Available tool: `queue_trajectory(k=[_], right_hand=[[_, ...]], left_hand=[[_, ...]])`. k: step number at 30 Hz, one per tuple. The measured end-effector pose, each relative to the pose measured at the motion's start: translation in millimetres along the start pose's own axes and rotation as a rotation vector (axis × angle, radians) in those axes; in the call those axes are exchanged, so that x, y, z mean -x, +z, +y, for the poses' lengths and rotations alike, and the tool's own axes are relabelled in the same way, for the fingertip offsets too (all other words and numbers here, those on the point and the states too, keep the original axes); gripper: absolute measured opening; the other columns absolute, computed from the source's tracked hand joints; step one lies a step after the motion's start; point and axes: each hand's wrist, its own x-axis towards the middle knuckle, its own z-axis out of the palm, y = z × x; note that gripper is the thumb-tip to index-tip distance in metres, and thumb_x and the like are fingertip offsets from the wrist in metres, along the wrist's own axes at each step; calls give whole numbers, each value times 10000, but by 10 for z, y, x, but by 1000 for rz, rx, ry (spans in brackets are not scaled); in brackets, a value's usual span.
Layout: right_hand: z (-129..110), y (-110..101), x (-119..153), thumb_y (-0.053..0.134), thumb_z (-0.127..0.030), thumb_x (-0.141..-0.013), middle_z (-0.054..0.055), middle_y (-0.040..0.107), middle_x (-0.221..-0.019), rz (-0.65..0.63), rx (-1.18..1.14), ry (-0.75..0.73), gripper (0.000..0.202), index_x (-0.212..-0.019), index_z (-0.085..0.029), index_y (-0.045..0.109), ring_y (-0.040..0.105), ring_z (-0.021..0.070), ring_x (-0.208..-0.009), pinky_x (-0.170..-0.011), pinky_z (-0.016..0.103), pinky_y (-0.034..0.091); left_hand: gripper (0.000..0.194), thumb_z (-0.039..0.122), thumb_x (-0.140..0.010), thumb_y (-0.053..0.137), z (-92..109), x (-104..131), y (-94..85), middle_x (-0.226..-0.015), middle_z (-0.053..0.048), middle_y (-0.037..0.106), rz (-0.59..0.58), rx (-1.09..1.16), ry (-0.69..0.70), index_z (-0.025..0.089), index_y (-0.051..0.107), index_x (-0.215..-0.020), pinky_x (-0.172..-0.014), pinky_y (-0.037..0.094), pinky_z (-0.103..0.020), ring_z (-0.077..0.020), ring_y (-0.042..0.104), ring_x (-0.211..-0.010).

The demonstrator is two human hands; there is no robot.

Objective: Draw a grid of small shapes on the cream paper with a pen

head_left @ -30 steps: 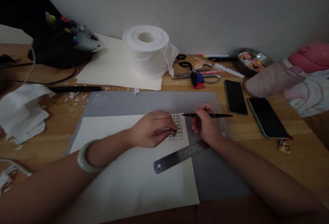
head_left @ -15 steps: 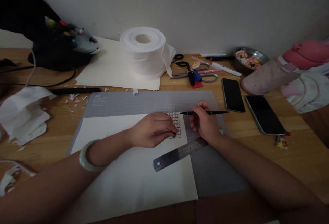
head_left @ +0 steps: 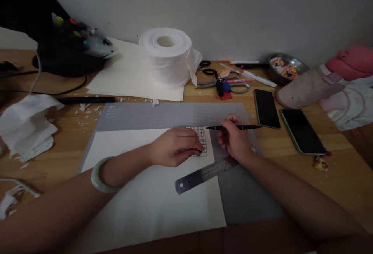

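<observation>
My left hand (head_left: 177,146) rests on the white paper (head_left: 145,203) with thumb and fingers pinched together. A small dark thing (head_left: 199,153) shows at its fingertips, too little of it visible to name. Beside them is an inked grid (head_left: 203,133) of small rounded cells, partly covered by the hand. My right hand (head_left: 234,135) is closed round a slim black pen (head_left: 247,127), held nearly level, its tip pointing left at the paper's right edge. A metal ruler (head_left: 198,176) lies slantwise over the paper and the grey cutting mat (head_left: 247,199), partly below my right hand.
Behind the mat stand a roll of white tissue (head_left: 166,60) and scissors (head_left: 239,87). Two phones (head_left: 266,108), a pink-lidded bottle (head_left: 309,85) and a metal bowl (head_left: 287,77) with wrapped sweets are at the right. Crumpled tissue (head_left: 29,122) and paper scraps lie left.
The whole view has shifted slightly, so everything sits a little farther right. Both hands keep the same pose, and the pen stays in my right hand.
</observation>
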Motion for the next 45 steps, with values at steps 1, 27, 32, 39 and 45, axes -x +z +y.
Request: queue_trajectory(k=[1,27,32,39,45], right_hand=[[-3,2,1,559,-326,-669,-98,472,-387,0,4,1,247,-616,-232,338,423,74,-267,-235,163,223],[-15,3,6,580,-333,-662,-88,487,-387,-6,-12,11,252,-606,-234,355,421,82,-272,-233,174,236],[-17,0,7,586,-336,-664,-89,488,-389,-11,-12,9,257,-610,-232,357,427,79,-272,-236,167,240],[-12,1,10,589,-343,-652,-94,488,-382,-12,-25,11,259,-602,-228,362,427,75,-267,-231,158,246],[-9,-3,10,577,-333,-663,-97,489,-382,-23,-17,2,245,-608,-229,362,431,75,-270,-234,157,245]], left_hand=[[117,138,-866,513,1,-1,1,-772,-74,660,-2,-3,3,169,614,-918,-664,462,-268,-172,593,-717],[83,170,-876,538,-17,25,24,-780,-67,656,-10,-42,-8,150,612,-908,-671,467,-270,-165,590,-737],[95,165,-877,527,-1,21,28,-779,-66,658,-23,-35,-13,154,617,-907,-670,471,-276,-162,590,-722],[91,165,-877,526,-3,36,17,-780,-63,656,-12,-15,-24,158,609,-913,-670,476,-275,-162,587,-737],[88,154,-869,543,-33,47,24,-796,-68,657,-9,-12,-22,155,611,-925,-684,473,-276,-163,587,-754]])
